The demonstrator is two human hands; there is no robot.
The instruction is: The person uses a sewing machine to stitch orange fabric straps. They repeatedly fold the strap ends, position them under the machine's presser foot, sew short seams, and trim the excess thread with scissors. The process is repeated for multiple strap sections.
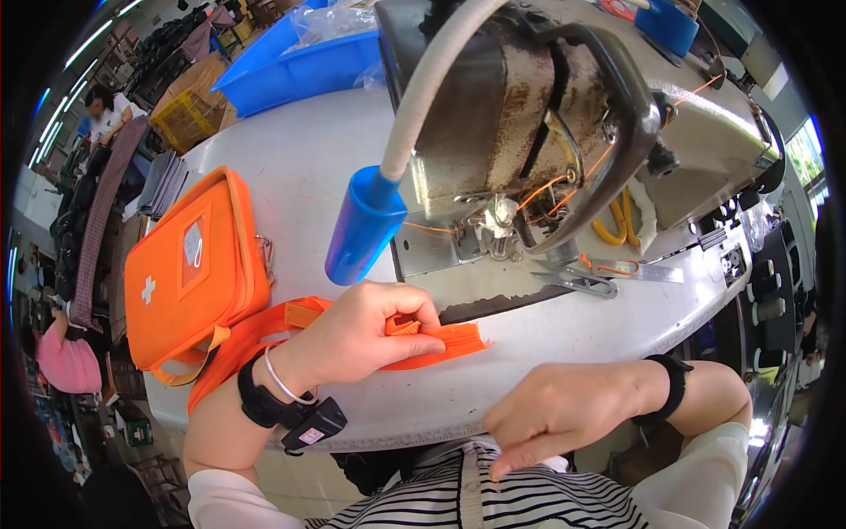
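Orange fabric strip (458,342), one: lying on the near part of the metal surface (295,167), in front of the sewing machine (520,123), its frayed end pointing right. More orange fabric stretches left behind the wrist, along the lower edge of the bag.

Left hand (363,331), one: thumb and fingers pinching the strip. A black band (258,397) and a pale bracelet (284,379) at the wrist.

Right hand (564,407), one: raised over the near edge, apart from the strip, fingers curled; whether anything is in them cannot be told. A black wristband (671,388).

Bag (181,278), orange, zipped, one: left of the left hand, bearing a white cross; metal clips (267,256) at its right side.

Blue tube (363,231), on a pale hose (436,84), one: hanging just above the left hand.

Metal snips (586,283), one: on the surface, right of the needle area.

Scissors (617,222), yellow-handled: behind the snips.

Tray (304,75), blue plastic, one: far left of the machine, clear plastic inside.
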